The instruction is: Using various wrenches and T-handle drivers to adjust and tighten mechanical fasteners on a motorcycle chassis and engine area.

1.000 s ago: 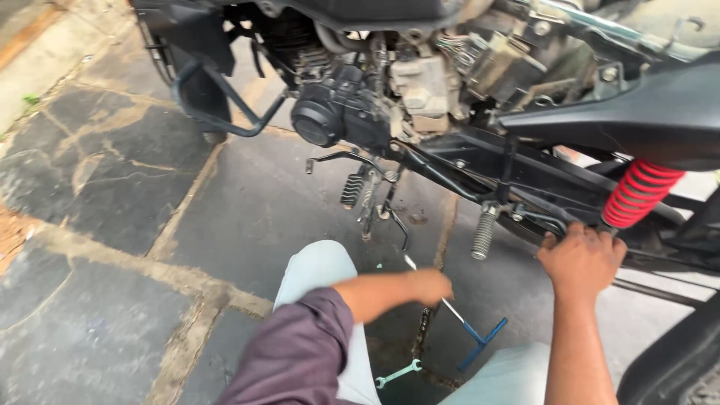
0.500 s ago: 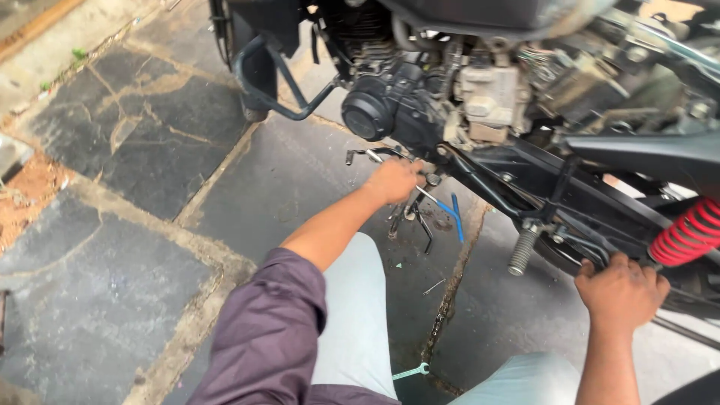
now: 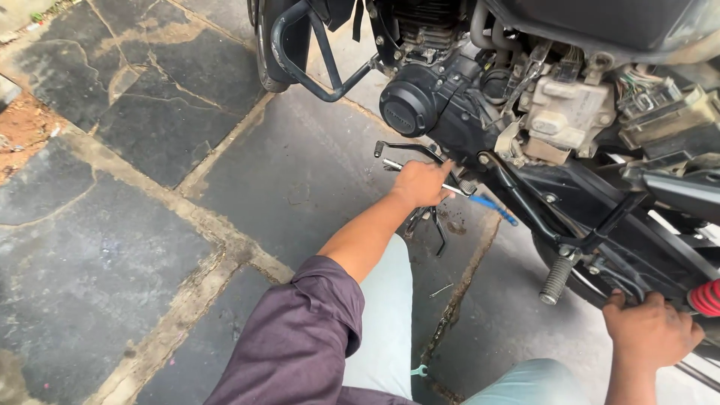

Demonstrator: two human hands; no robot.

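Note:
My left hand [image 3: 422, 182] is closed around a metal tool with a blue handle end [image 3: 493, 206], held level just below the motorcycle engine [image 3: 427, 97], beside the black gear lever [image 3: 401, 146]. The tool's steel tip sticks out to the left of my fist. My right hand [image 3: 651, 330] grips a black frame tube low on the motorcycle's rear, next to the red shock spring [image 3: 705, 298]. A footpeg [image 3: 556, 280] hangs between my two hands.
Dark stone paving with sandy joints [image 3: 187, 225] spreads to the left. The black crash guard [image 3: 300, 52] and front tyre stand at top centre. A small wrench [image 3: 417, 370] and a thin metal piece [image 3: 441, 289] lie on the ground by my knees.
My left hand lifted the blue-handled tool from the ground near my knees up to the gear lever area under the engine. My right hand stayed on the rear frame; the view shifted left.

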